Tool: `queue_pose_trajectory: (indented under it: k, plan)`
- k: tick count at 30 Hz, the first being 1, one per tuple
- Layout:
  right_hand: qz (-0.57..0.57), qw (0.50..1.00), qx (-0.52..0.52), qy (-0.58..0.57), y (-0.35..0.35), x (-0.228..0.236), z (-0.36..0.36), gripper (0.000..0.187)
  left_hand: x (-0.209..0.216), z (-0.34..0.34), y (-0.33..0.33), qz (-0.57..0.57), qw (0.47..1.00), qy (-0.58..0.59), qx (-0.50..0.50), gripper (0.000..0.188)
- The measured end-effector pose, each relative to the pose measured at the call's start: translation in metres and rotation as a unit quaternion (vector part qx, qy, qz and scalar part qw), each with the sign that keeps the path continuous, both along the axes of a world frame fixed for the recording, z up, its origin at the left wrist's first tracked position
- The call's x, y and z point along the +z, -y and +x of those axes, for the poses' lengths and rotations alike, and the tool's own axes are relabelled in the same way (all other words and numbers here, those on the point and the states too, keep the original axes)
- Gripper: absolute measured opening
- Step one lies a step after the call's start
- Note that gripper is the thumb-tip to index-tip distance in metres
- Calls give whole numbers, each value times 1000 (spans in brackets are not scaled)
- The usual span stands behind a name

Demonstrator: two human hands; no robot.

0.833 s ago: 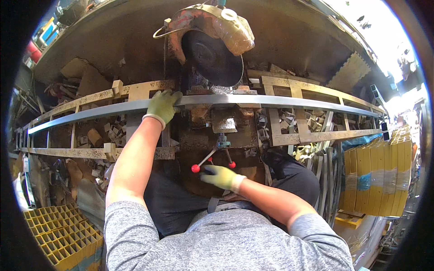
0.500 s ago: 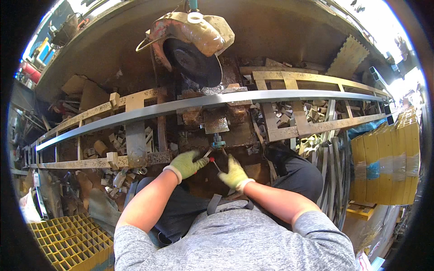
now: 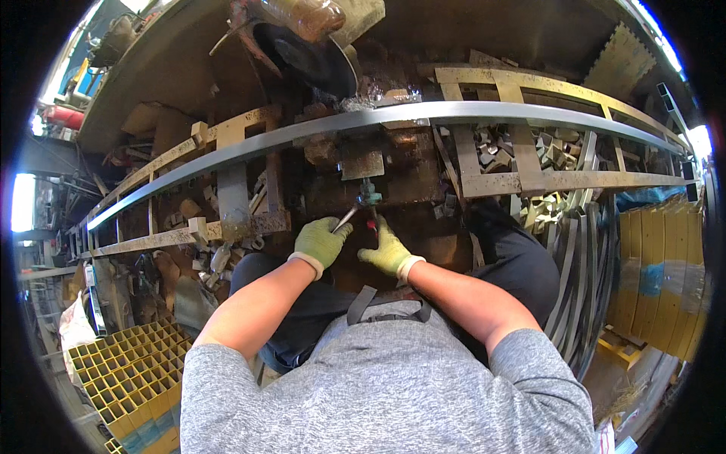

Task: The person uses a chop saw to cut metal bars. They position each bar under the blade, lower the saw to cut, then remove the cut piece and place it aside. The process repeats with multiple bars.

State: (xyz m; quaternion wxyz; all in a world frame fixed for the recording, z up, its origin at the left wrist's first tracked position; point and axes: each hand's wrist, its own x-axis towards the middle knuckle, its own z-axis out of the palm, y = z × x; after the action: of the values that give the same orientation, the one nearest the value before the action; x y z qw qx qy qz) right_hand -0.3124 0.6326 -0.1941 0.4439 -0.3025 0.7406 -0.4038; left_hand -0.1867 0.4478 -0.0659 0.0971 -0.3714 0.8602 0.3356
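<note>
A grey cut-off saw with a black disc point(image 3: 302, 60) stands ahead, and a long silver square tube point(image 3: 318, 133) lies across its bed. Nearer me is a clamp screw with a greenish hub point(image 3: 370, 197), from which spoke-like bars stick out. My left hand point(image 3: 321, 244), in a yellow-green glove, is closed on a bright metal bar point(image 3: 345, 219) beside the hub. My right hand point(image 3: 387, 252), gloved alike, has its thumb held apart and its fingers reaching up against a red knob point(image 3: 371, 224) just below the hub.
Slatted metal frames point(image 3: 560, 180) support the tube on both sides, with cut offcuts point(image 3: 541, 206) heaped underneath. Bundled yellow tubes point(image 3: 654, 272) stand at the right; another stack point(image 3: 132, 371) lies at lower left. Long bars point(image 3: 578, 280) lean beside my right knee.
Both hands have moved up toward the hub, and the bars around it have turned. My left hand now closes on the bright bar. The whole view has shifted, raising the saw in the picture.
</note>
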Motion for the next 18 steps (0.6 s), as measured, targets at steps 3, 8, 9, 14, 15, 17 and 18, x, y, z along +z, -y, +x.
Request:
queue_pose_trajectory:
  k: [3, 8, 9, 14, 15, 17, 18]
  plan:
    - [54, 998, 29, 9, -3, 8, -10, 107, 7, 3, -11, -54, 996, 58, -33, 65]
    - [141, 988, 18, -65, 4, 50, -23, 73, -10, 22, 23, 187, 978, -96, -19, 70]
    - [139, 987, 36, -78, 2, 63, -29, 75, -15, 25, 34, 365, 923, -87, 84, 65]
    - [28, 994, 84, -63, -20, 159, -85, 62, -38, 28, 47, 577, 802, -16, 156, 37]
    - [13, 994, 28, 102, -19, 184, -101, 57, -39, 28, 43, 531, 834, -32, 144, 34]
    - [-103, 995, -11, 8, -8, 244, -140, 42, -34, 26, 34, 407, 907, -40, 98, 37]
    - [-213, 974, -44, 67, 3, 275, -156, 43, -28, 25, 30, 368, 926, -29, 78, 36]
